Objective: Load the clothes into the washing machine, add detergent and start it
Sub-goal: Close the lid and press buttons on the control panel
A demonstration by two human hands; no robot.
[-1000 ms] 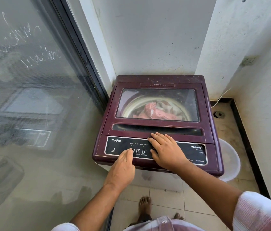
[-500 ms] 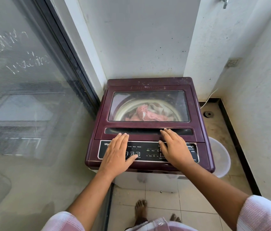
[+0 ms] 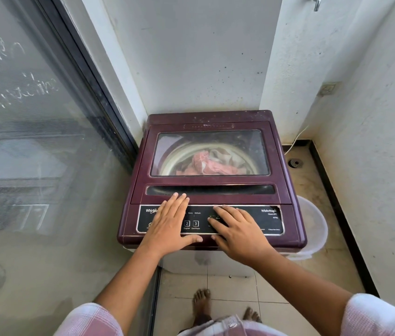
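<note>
A maroon top-loading washing machine (image 3: pixel 211 117) stands in the corner with its glass lid (image 3: pixel 240 141) down. Pink and beige clothes (image 3: pixel 212 162) lie in the drum, seen through the lid. My left hand (image 3: pixel 171 225) rests flat on the left part of the black control panel (image 3: pixel 270 220), fingers straight and reaching onto the lid's front edge. My right hand (image 3: pixel 237 229) lies flat on the middle of the panel, fingers spread toward the small lit indicators. Buttons marked 2 and 3 (image 3: pixel 191 223) show between the hands. No detergent is in view.
A large glass sliding door (image 3: pixel 34 154) fills the left side, close to the machine. White walls close in behind and to the right. A translucent white bucket (image 3: pixel 313 229) sits on the tiled floor right of the machine, near a floor drain (image 3: pixel 295 162). My bare feet (image 3: pixel 201 304) stand below.
My left hand went from pressing a panel button with one finger to lying flat on the panel. My right hand shifted slightly along the panel. The camera view pulled back.
</note>
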